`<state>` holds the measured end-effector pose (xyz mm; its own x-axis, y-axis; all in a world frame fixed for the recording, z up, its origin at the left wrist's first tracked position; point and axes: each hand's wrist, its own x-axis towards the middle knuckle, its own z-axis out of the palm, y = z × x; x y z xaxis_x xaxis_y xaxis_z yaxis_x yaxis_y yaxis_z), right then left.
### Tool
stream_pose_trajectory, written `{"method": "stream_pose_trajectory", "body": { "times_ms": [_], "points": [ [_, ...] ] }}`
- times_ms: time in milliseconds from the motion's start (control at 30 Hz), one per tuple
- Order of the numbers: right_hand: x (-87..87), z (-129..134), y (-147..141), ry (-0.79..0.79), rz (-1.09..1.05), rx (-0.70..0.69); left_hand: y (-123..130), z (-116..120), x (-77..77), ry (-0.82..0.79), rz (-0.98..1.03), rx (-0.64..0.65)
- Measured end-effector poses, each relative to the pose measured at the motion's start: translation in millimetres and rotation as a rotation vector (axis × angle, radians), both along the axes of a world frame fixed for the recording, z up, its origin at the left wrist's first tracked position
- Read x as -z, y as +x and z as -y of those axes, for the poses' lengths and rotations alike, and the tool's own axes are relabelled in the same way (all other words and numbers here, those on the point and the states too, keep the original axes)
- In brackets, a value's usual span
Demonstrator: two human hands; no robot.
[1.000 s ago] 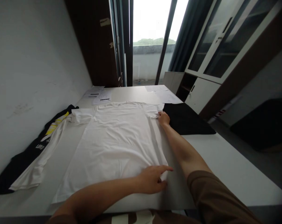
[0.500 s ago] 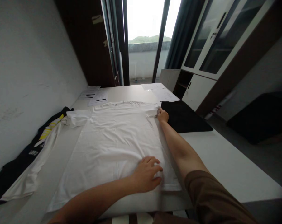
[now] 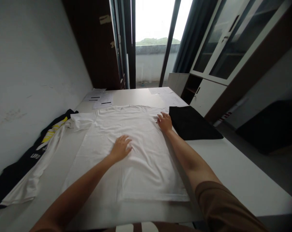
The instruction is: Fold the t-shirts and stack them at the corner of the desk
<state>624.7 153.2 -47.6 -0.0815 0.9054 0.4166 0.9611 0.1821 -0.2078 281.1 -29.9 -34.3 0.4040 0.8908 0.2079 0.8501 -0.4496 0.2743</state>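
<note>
A white T-shirt (image 3: 141, 154) lies spread on the white table (image 3: 235, 170), its collar toward the window and its hem toward me. Soft wrinkles run across its middle and right half. My left hand (image 3: 121, 148) is over the shirt's middle, fingers apart and palm down, holding nothing; whether it presses on the cloth I cannot tell. By the shirt's right sleeve, my right hand (image 3: 164, 121) rests with its fingers spread on the fabric. The left sleeve (image 3: 83, 121) stretches out toward the wall side.
Folded black cloth (image 3: 194, 123) lies right of the shirt. Along the left wall are black-and-yellow clothing (image 3: 51, 133) and a crumpled white garment (image 3: 39, 170). Paper sheets (image 3: 103, 100) with pens lie at the far left, more papers (image 3: 168, 95) at the far right. A cabinet (image 3: 208, 93) stands beyond.
My left hand has moved from the shirt's lower right up and leftward to its middle. My right hand has let go of the sleeve and opened, shifting slightly left.
</note>
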Motion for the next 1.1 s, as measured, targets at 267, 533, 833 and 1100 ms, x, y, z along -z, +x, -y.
{"method": "stream_pose_trajectory", "body": {
  "times_ms": [267,533,833,1100],
  "points": [
    [19.6,-24,4,-0.163,0.061,0.108,-101,-40,32.7,0.032,-0.210,-0.408],
    [15.9,-14,-2,-0.120,0.092,0.150,-137,-41,44.2,-0.018,-0.278,-0.465],
    [17.2,28,-7,0.053,-0.176,-0.231,-168,-28,44.0,-0.002,-0.295,-0.465],
    [6.5,104,-80,-0.105,-0.098,-0.450,-112,-19,22.3,0.116,-0.174,-0.366]
  ]
}}
